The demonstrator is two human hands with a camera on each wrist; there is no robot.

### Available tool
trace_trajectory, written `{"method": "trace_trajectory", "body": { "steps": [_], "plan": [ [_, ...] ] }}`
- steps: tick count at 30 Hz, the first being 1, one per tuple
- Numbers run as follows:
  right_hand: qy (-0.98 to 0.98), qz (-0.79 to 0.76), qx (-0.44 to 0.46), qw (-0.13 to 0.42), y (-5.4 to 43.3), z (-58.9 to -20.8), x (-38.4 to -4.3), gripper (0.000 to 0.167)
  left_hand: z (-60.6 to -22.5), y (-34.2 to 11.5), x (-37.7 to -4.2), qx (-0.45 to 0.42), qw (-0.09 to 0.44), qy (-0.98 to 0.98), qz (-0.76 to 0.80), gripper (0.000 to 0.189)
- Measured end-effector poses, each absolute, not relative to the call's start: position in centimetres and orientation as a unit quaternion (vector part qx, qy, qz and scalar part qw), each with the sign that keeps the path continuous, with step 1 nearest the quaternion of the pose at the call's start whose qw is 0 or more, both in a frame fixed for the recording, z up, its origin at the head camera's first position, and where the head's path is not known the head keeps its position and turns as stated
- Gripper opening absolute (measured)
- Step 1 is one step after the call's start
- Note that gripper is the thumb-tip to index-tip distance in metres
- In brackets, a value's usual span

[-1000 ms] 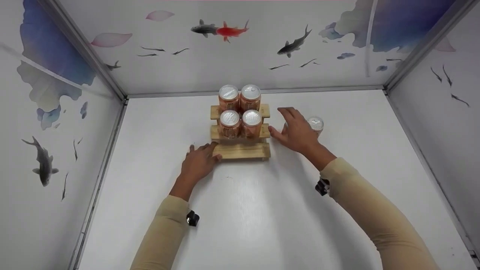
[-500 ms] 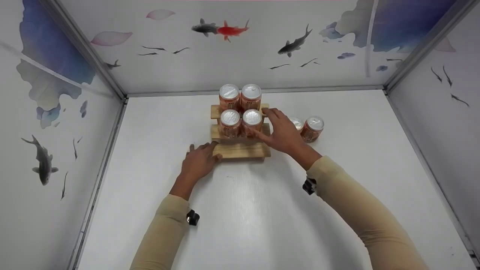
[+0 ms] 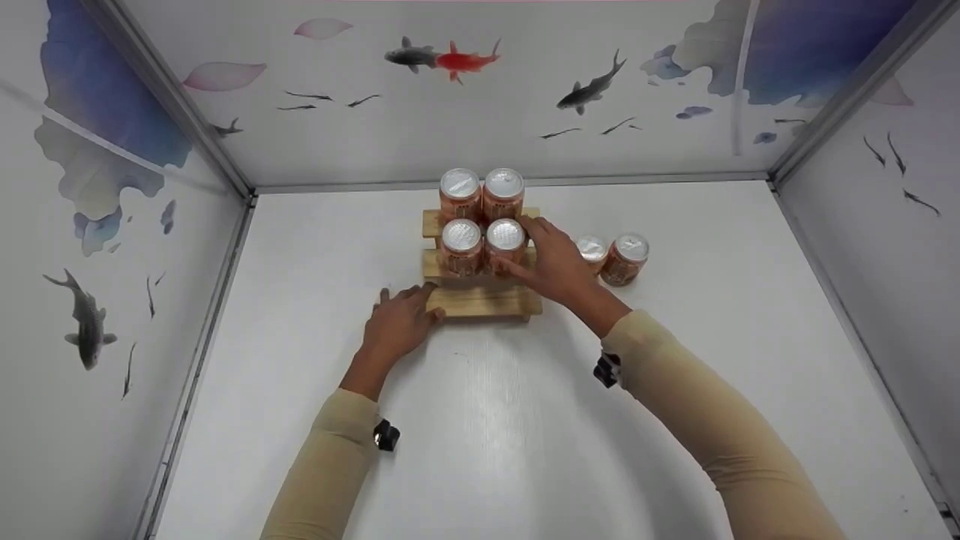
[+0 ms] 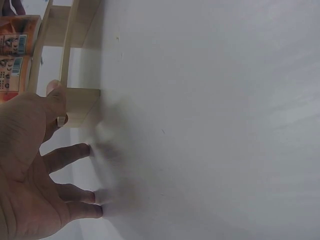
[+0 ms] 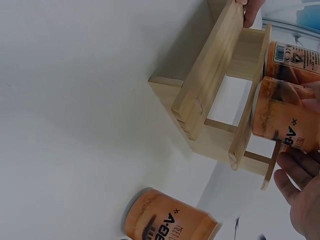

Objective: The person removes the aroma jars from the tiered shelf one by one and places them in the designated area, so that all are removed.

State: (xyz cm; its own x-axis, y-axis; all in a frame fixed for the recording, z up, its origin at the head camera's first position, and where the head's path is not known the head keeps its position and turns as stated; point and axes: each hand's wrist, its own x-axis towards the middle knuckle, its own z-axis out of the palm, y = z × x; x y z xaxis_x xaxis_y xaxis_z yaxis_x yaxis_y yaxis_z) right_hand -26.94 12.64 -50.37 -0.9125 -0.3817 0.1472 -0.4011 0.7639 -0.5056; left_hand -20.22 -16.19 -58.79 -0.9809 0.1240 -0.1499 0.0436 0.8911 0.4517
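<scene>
A three-step wooden rack (image 3: pixel 484 302) stands near the back wall. Two orange cans with silver lids (image 3: pixel 459 196) sit side by side on its top step, and two more are on the middle step; the lowest step bears none. My left hand (image 3: pixel 397 322) pinches the left end of the lowest step between thumb and index finger, its other fingertips on the table. With thumb in front and fingers behind, my right hand (image 3: pixel 559 262) holds the right-hand can (image 3: pixel 505 238) of the middle step. That can (image 5: pixel 280 115) still stands on its plank in the right wrist view.
To the right of the rack, two more orange cans stand on the white table (image 3: pixel 480 435), a nearer-to-rack can (image 3: pixel 592 249) partly behind my right hand and an outer can (image 3: pixel 625 260). A wall (image 3: pixel 480 142) painted with fish closes off the back.
My right hand has moved left from beside the loose cans to the middle step's right-hand can and settled round it, uncovering the loose cans. The left hand stays on the rack.
</scene>
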Motion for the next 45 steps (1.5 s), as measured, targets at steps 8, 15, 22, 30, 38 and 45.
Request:
{"method": "trace_trajectory", "body": {
  "steps": [8,15,22,30,38,45],
  "plan": [
    [-0.922,0.311,0.226,0.035,12.5,-50.6,-27.2,0.075,-58.7,-16.1,-20.3,0.042,0.090,0.970,0.220,0.064],
    [-0.912,0.333,0.233,0.047,12.5,-50.8,-27.2,0.071,-58.7,-15.9,-20.3,0.037,0.093,0.973,0.210,0.063],
    [-0.912,0.339,0.225,0.043,12.7,-50.7,-27.2,0.070,-58.8,-15.9,-20.4,0.045,0.084,0.974,0.204,0.062],
    [-0.906,0.347,0.233,0.071,13.4,-50.3,-27.3,0.067,-58.8,-16.0,-20.5,0.047,0.081,0.976,0.195,0.061],
    [-0.912,0.338,0.222,0.065,14.9,-50.0,-27.6,0.072,-58.7,-16.1,-20.4,0.040,0.087,0.973,0.209,0.065],
    [-0.918,0.328,0.211,0.076,16.4,-49.8,-27.7,0.071,-58.7,-16.1,-20.3,0.028,0.103,0.969,0.222,0.067]
  ]
}}
